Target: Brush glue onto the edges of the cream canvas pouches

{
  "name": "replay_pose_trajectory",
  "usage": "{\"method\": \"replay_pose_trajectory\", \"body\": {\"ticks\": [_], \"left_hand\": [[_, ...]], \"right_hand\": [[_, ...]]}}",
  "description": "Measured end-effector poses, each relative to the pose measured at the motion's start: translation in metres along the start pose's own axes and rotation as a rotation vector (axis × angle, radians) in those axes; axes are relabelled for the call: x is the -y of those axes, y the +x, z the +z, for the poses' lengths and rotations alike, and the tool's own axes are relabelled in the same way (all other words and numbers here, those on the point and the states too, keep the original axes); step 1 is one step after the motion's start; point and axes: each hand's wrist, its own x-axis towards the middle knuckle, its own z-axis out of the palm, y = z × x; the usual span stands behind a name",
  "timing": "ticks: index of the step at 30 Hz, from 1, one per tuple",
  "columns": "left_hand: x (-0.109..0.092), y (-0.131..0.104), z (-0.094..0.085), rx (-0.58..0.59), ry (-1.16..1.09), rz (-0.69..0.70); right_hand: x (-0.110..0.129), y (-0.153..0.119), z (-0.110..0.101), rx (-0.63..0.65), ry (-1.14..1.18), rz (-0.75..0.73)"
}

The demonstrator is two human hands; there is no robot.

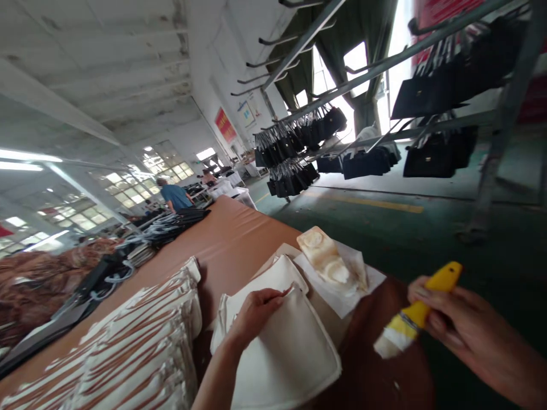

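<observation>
My left hand (256, 313) pinches the top edge of a cream-coloured bag panel (290, 353), which lies over other cream pieces on the brown table. At the right, my right hand (448, 313) holds a yellow-handled brush (416, 316), its pale bristles pointing down and left, apart from the panel. Beyond the panel, a glue-smeared cream container (325, 256) rests on a white sheet (348, 302). Rows of stacked cream pieces (149, 336) with brown edges lie to the left of my left hand.
The brown table (239, 228) stretches away ahead. Black bags (427, 97) hang on a metal rack at the right. Dark pieces with straps (171, 225) lie along the table's far left side. A person in blue (175, 195) stands farther off.
</observation>
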Motion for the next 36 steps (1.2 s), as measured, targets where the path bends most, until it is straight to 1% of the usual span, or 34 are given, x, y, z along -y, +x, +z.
{"method": "replay_pose_trajectory", "body": {"ticks": [2,5,8,12,15,19,22,25,29,31,33,35,36], "left_hand": [[-0.012,-0.025,0.007,-0.006,-0.054,0.042],[-0.03,-0.056,0.019,-0.048,-0.095,0.1],[-0.046,-0.079,0.03,-0.052,-0.105,0.124],[-0.059,-0.1,0.038,-0.032,-0.149,0.139],[-0.065,-0.108,0.04,-0.004,-0.19,0.143],[-0.066,-0.111,0.045,0.025,-0.192,0.171],[-0.063,-0.112,0.049,-0.007,-0.18,0.171],[-0.061,-0.112,0.052,-0.054,-0.229,0.127],[-0.06,-0.114,0.06,-0.109,-0.295,0.051],[-0.058,-0.117,0.064,-0.123,-0.26,0.043],[-0.054,-0.122,0.069,-0.172,-0.158,0.061],[-0.051,-0.129,0.074,-0.292,0.005,0.101],[-0.05,-0.133,0.077,-0.366,0.1,0.147]], "right_hand": [[0.012,-0.002,0.007,0.104,0.081,-0.009],[0.023,-0.005,0.028,0.226,0.102,-0.151],[0.024,-0.01,0.046,0.323,0.035,-0.278],[0.018,-0.018,0.059,0.388,-0.13,-0.428],[0.011,-0.023,0.068,0.414,-0.249,-0.494],[0.002,-0.018,0.077,0.442,-0.293,-0.558],[0.004,-0.012,0.075,0.386,-0.333,-0.628],[0.009,-0.014,0.069,0.352,-0.311,-0.636],[0.006,-0.021,0.07,0.442,-0.329,-0.622],[0.002,-0.018,0.072,0.425,-0.337,-0.622],[0.002,-0.013,0.07,0.348,-0.302,-0.603],[0.005,-0.008,0.064,0.297,-0.244,-0.569],[0.007,-0.008,0.06,0.293,-0.215,-0.55]]}}
